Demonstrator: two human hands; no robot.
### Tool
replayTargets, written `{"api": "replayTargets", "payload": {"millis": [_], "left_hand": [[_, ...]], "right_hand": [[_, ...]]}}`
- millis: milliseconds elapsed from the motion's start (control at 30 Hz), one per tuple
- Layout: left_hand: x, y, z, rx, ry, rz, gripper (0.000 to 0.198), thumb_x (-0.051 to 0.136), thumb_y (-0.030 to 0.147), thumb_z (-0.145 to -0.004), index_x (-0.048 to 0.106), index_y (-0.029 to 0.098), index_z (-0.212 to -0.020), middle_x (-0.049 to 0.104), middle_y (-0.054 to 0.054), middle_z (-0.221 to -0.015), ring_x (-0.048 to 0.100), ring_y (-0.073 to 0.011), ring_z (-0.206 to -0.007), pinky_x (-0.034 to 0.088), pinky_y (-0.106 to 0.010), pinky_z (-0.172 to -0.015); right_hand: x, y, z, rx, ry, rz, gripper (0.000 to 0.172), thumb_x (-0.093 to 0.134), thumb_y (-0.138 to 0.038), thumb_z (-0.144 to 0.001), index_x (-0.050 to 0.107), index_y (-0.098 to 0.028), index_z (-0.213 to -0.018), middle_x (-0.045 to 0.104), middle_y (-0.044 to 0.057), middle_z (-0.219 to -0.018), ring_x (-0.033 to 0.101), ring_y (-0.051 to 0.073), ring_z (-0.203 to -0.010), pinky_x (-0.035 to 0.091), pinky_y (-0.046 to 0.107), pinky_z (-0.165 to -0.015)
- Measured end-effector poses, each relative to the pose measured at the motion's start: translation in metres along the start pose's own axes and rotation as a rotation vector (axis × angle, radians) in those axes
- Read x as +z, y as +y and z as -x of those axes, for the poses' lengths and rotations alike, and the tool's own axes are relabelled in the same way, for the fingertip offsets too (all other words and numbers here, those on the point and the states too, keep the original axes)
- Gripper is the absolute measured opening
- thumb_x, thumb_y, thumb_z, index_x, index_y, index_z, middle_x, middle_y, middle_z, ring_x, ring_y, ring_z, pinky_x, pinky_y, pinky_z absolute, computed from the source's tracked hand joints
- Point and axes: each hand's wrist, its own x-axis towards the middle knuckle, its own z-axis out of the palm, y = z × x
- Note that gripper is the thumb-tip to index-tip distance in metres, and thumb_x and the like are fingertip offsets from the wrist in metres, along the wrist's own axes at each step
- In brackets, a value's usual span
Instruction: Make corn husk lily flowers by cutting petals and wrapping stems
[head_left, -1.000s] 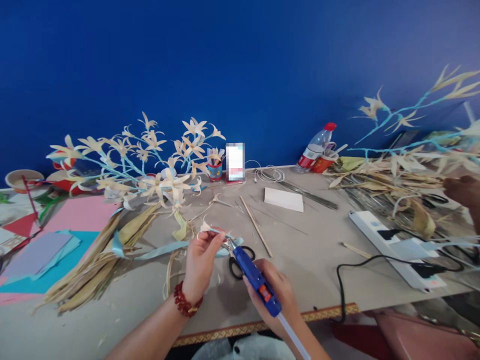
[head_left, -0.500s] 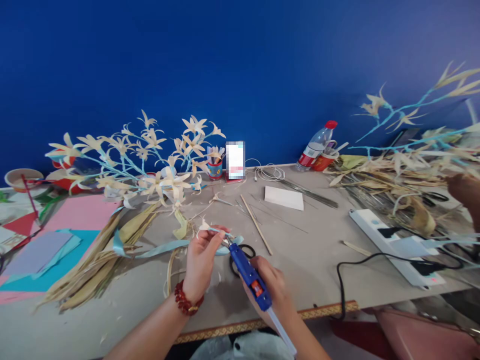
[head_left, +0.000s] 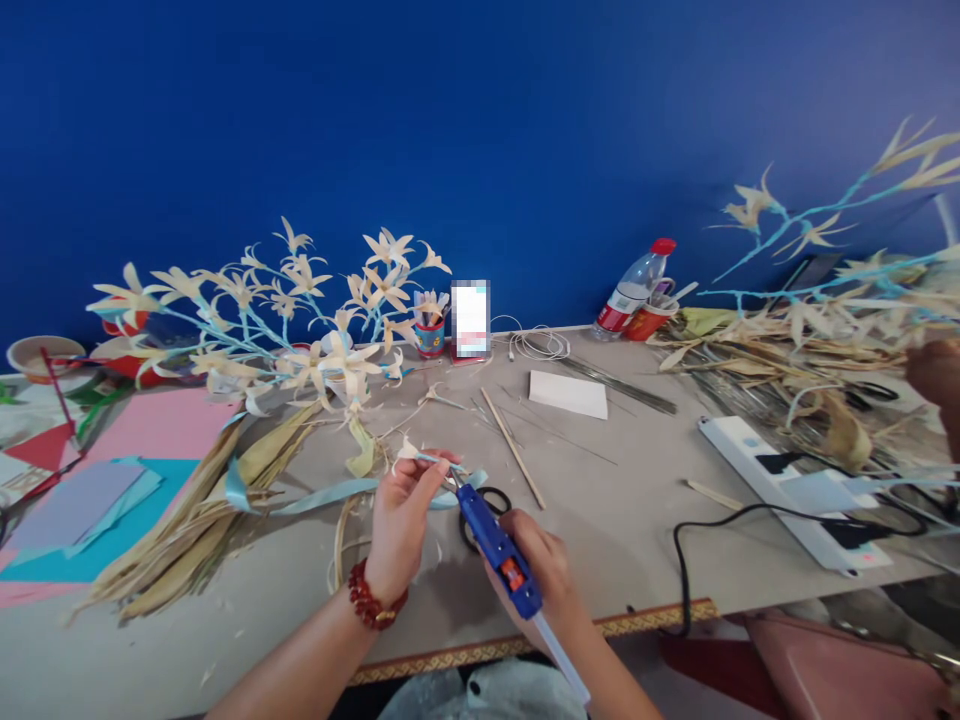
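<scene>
Between the thumb and fingers of my left hand (head_left: 405, 510) is a small cream husk flower (head_left: 406, 455) with a pale blue wrapped stem. My right hand (head_left: 544, 570) is wrapped round a blue hot glue gun (head_left: 495, 545), a clear glue stick (head_left: 562, 660) jutting from its rear. The gun's metal tip is at the stem beside my left fingertips; whether it touches cannot be made out. Black-handled scissors (head_left: 471, 530) lie partly hidden behind the gun. A light blue ribbon (head_left: 322, 497) stretches along the table to the left of my left hand.
Finished husk flower branches (head_left: 300, 350) stand at the back left, near dried husks (head_left: 187, 530) and coloured paper (head_left: 169, 425). A white power strip (head_left: 787, 500) with a black cord lies right. Another person's hand (head_left: 934, 370) is at the far right. A bottle (head_left: 630, 290) leans behind.
My hands, the flower and the glue gun stay almost still. At the far right, the other person's hand has shifted slightly to the right.
</scene>
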Motion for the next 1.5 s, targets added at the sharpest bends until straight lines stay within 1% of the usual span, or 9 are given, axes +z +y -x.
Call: {"api": "replayTargets", "payload": {"millis": [100, 267, 433, 633, 867, 967, 1167, 1300, 1500], "left_hand": [[0.0002, 0.0004, -0.0003, 0.007, -0.013, 0.005, 0.011, 0.069, 0.026, -0.075, 0.066, 0.016, -0.079, 0.074, -0.006, -0.085, 0.066, -0.0178, -0.083, 0.049, -0.03, -0.078], [0.0002, 0.0009, -0.0004, 0.006, -0.006, 0.003, 0.011, 0.069, 0.026, -0.076, 0.065, 0.016, -0.079, 0.074, -0.006, -0.087, 0.066, -0.0176, -0.084, 0.048, -0.03, -0.079], [0.0007, 0.0016, 0.0, 0.001, 0.004, 0.003, 0.012, 0.07, 0.027, -0.074, 0.066, 0.016, -0.078, 0.074, -0.005, -0.085, 0.067, -0.0185, -0.084, 0.048, -0.03, -0.079], [-0.0002, 0.0009, -0.0007, 0.008, 0.008, 0.005, 0.012, 0.07, 0.027, -0.074, 0.065, 0.016, -0.077, 0.074, -0.006, -0.085, 0.067, -0.0183, -0.084, 0.048, -0.03, -0.079], [-0.0015, 0.0, -0.0015, 0.005, -0.002, 0.009, 0.011, 0.069, 0.027, -0.075, 0.066, 0.016, -0.079, 0.074, -0.005, -0.085, 0.066, -0.0172, -0.082, 0.048, -0.028, -0.075], [-0.0015, 0.0002, -0.0012, 0.008, -0.001, 0.019, 0.01, 0.069, 0.026, -0.075, 0.066, 0.016, -0.079, 0.074, -0.005, -0.085, 0.066, -0.017, -0.083, 0.048, -0.029, -0.077], [-0.002, -0.0017, -0.0022, -0.006, 0.024, 0.037, 0.011, 0.07, 0.026, -0.075, 0.065, 0.016, -0.076, 0.074, -0.005, -0.084, 0.066, -0.0169, -0.081, 0.047, -0.028, -0.076], [-0.002, -0.0019, -0.0023, -0.007, 0.021, 0.045, 0.01, 0.07, 0.025, -0.075, 0.066, 0.016, -0.076, 0.074, -0.004, -0.084, 0.065, -0.0157, -0.08, 0.047, -0.027, -0.076], [-0.0025, -0.0032, -0.0022, -0.008, 0.017, 0.072, 0.009, 0.07, 0.024, -0.075, 0.066, 0.016, -0.076, 0.073, -0.005, -0.085, 0.064, -0.0158, -0.081, 0.047, -0.027, -0.076]], "right_hand": [[0.0003, 0.0004, -0.0002, -0.029, -0.046, 0.044, 0.007, 0.051, -0.015, -0.081, 0.049, -0.021, -0.083, 0.054, 0.002, -0.069, 0.053, 0.016, -0.056, 0.042, 0.025, -0.053], [0.0008, 0.0003, 0.0, -0.046, -0.025, 0.057, 0.01, 0.051, -0.013, -0.08, 0.047, -0.022, -0.082, 0.053, 0.002, -0.069, 0.053, 0.017, -0.056, 0.042, 0.025, -0.053], [0.0006, 0.0, -0.0009, -0.005, -0.039, 0.056, 0.011, 0.052, -0.013, -0.077, 0.046, -0.022, -0.081, 0.05, 0.0, -0.067, 0.049, 0.015, -0.053, 0.04, 0.024, -0.051], [0.0007, 0.0006, 0.0011, -0.009, -0.044, 0.061, 0.011, 0.051, -0.014, -0.079, 0.045, -0.022, -0.08, 0.049, 0.0, -0.067, 0.049, 0.016, -0.055, 0.039, 0.024, -0.052], [0.0001, 0.0004, 0.001, -0.014, -0.051, 0.081, 0.012, 0.05, -0.013, -0.078, 0.044, -0.022, -0.082, 0.048, 0.0, -0.067, 0.049, 0.016, -0.055, 0.039, 0.024, -0.052], [0.0013, 0.0021, 0.0016, -0.013, -0.057, 0.092, 0.012, 0.05, -0.014, -0.078, 0.043, -0.022, -0.083, 0.049, 0.0, -0.068, 0.049, 0.016, -0.055, 0.039, 0.024, -0.052], [0.0001, 0.0003, 0.0015, -0.026, -0.051, 0.073, 0.011, 0.048, -0.014, -0.082, 0.043, -0.022, -0.085, 0.049, 0.0, -0.069, 0.051, 0.016, -0.057, 0.04, 0.025, -0.054], [-0.0008, -0.0016, 0.001, -0.018, -0.049, 0.062, 0.01, 0.049, -0.014, -0.082, 0.044, -0.022, -0.084, 0.048, 0.0, -0.068, 0.049, 0.015, -0.056, 0.039, 0.024, -0.053], [0.0018, 0.002, 0.0035, -0.02, -0.031, 0.044, 0.012, 0.05, -0.013, -0.081, 0.043, -0.022, -0.085, 0.046, -0.001, -0.068, 0.047, 0.015, -0.055, 0.038, 0.024, -0.052]]}}
